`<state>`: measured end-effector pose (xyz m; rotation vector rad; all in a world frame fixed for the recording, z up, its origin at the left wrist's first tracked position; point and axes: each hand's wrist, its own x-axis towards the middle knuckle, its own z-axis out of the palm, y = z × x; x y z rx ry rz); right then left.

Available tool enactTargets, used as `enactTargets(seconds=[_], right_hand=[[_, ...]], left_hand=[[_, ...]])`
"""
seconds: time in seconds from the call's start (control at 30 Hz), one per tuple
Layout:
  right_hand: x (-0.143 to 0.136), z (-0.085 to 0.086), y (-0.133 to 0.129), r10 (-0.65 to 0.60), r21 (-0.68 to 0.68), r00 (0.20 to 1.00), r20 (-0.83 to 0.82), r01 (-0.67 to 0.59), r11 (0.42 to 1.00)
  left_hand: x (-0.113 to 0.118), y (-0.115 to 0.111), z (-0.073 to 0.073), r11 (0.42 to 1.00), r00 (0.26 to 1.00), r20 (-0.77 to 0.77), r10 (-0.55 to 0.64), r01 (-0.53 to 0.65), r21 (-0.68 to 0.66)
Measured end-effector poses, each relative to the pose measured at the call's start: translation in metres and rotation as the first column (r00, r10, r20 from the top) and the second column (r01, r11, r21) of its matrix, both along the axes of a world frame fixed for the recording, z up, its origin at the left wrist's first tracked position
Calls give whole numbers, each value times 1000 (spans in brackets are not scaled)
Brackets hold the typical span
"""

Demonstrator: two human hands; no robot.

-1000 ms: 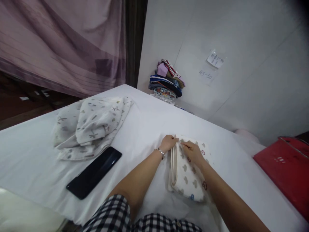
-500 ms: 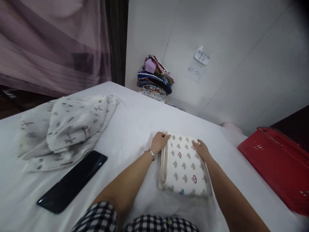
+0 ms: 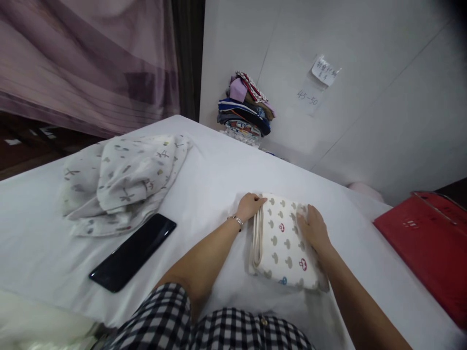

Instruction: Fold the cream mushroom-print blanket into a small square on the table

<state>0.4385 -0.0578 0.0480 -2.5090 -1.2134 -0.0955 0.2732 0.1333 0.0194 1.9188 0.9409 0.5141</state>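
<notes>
A folded white cloth (image 3: 282,243) with grey, red and blue mushroom prints lies on the white-covered table in front of me. My left hand (image 3: 250,206) grips its upper left corner, thumb on top and the other fingers at the layered edge. My right hand (image 3: 314,227) lies at the upper right edge, thumb on the print and its fingers closed around the side, partly hidden. To the left sits a crumpled white cloth (image 3: 127,180) with small leaf and dragonfly-like prints, touched by neither hand.
A black phone-like slab (image 3: 133,253) lies below the crumpled cloth. A red bag (image 3: 430,243) is at the right edge. Behind the table, a stack of folded fabrics (image 3: 246,112) stands against the wall. Pale material (image 3: 44,323) shows at the lower left.
The view has shifted, moving everything in the picture. My right hand has slid slightly down the cloth's right edge, with its thumb further in over the print. My left hand stays at its corner.
</notes>
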Motion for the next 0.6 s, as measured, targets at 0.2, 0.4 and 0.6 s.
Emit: enactTargets(seconds=[0.2,0.4,0.6], right_hand=[[-93,-8,-15,449,-231,894,-21,-441,867],[-100,-10,-14,467,-245,883,-49,-464,851],[-111,0,-16,474,-119,871,-131,-489,864]], left_hand=[[-1,-1,0,1000,1000,-2,-7,7,18],[-3,1,11,999,999,-43,-22,20,-39],[-13,10,24,967,985,-144,-92,54,-248]])
